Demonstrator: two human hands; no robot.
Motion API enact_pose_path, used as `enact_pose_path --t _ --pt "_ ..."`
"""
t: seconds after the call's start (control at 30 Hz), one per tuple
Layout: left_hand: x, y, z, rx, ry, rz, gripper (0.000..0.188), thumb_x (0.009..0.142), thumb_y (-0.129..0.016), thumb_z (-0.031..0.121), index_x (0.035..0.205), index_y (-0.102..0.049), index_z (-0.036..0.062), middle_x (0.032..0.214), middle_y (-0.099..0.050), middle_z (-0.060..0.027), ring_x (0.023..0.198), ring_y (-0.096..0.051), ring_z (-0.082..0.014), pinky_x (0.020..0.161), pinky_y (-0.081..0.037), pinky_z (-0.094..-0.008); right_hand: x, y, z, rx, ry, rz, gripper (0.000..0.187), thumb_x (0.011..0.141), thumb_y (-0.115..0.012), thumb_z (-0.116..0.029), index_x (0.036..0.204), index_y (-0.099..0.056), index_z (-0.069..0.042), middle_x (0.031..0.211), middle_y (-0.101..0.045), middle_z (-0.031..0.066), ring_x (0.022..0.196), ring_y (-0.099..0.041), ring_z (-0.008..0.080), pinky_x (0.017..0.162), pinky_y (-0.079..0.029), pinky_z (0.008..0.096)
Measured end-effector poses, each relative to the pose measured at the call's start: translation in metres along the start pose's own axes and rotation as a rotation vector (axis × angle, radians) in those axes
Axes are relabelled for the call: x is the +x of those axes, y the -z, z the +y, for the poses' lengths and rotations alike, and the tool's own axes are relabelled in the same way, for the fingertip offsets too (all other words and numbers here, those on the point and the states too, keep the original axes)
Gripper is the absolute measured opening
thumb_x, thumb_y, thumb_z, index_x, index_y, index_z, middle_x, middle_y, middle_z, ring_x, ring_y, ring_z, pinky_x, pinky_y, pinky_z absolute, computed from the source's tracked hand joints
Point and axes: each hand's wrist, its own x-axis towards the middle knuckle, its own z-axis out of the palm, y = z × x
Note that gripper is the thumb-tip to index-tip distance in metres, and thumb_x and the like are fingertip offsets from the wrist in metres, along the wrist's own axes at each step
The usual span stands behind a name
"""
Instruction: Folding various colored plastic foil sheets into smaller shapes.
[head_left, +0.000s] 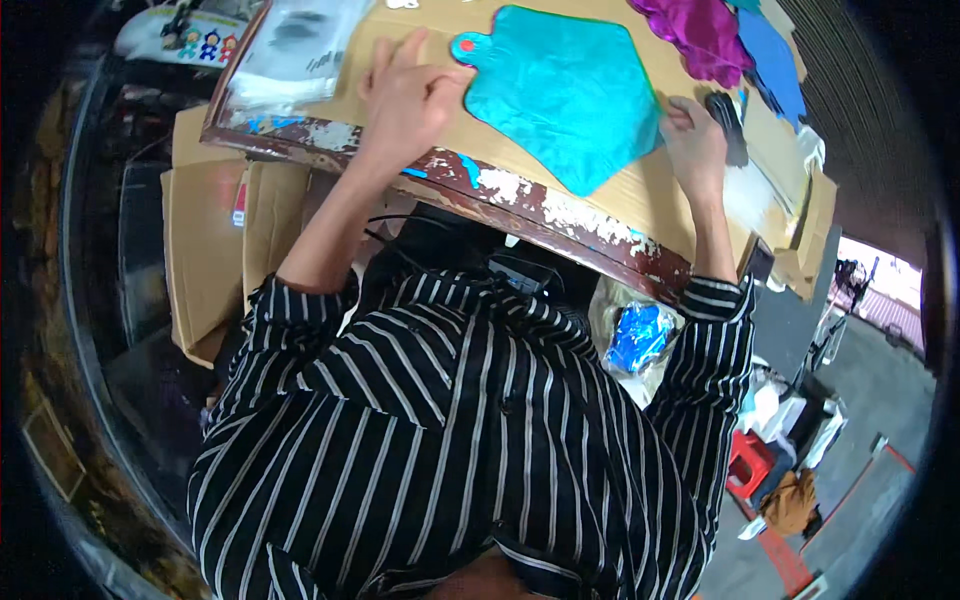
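A teal, shiny fabric piece [560, 95] lies flat on the cardboard-covered table, with a pointed lower end and a small rounded tab bearing a red dot [467, 46] at its upper left. My left hand [405, 100] is beside the tab, its fingers spread and slightly blurred. One fingertip touches the fabric's left edge near the tab. At the right corner, my right hand [693, 140] pinches the fabric's edge between thumb and bent fingers. A black object [727, 125] lies just right of that hand; its kind is unclear.
Clear plastic bags [300, 50] lie at the table's left, and purple fabric [700, 35] and blue fabric [768, 60] at the far right. The table's front edge [540, 205] has peeling paint. A cardboard box [205, 240] stands at left. A red stool [750, 462] is at lower right.
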Motion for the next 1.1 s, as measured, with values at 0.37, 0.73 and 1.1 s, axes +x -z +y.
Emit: enact_pose_path --t 0.37,0.73,1.1 --pt "-0.008 0.018 0.032 0.068 -0.329 -0.106 0.059 0.085 -0.082 0.005 0.138 -0.058 0.004 0.143 -0.06 -0.0083 0.124 -0.064 -0.0244 0.114 -0.042 -0.0456 0.021 0.019 0.015 0.077 0.103 -0.149 0.031 0.088 -0.076 -0.011 0.115 -0.073 0.005 0.09 -0.077 0.0107 0.08 -0.07 0.0117 0.076 -0.056 0.0268" --pt "-0.007 0.001 0.012 -0.394 -0.073 -0.257 0.023 0.082 -0.082 0.002 0.104 -0.081 0.0075 0.124 -0.07 -0.0026 0.113 -0.064 -0.0186 0.094 -0.054 -0.0312 0.028 0.0 0.012 0.066 0.109 -0.111 0.024 0.082 -0.075 -0.011 0.101 -0.075 0.003 0.092 -0.076 0.0199 0.078 -0.075 0.0262 0.074 -0.058 0.0354" --pt "0.002 0.009 0.03 0.011 -0.582 -0.221 0.025 0.079 -0.086 0.017 0.103 -0.079 0.0137 0.126 -0.069 0.0036 0.124 -0.06 -0.0197 0.105 -0.042 -0.0381 0.023 0.0 -0.002 0.727 0.48 -0.006 0.018 0.084 -0.075 -0.012 0.094 -0.076 0.003 0.085 -0.074 0.023 0.075 -0.074 0.0283 0.072 -0.058 0.0367"
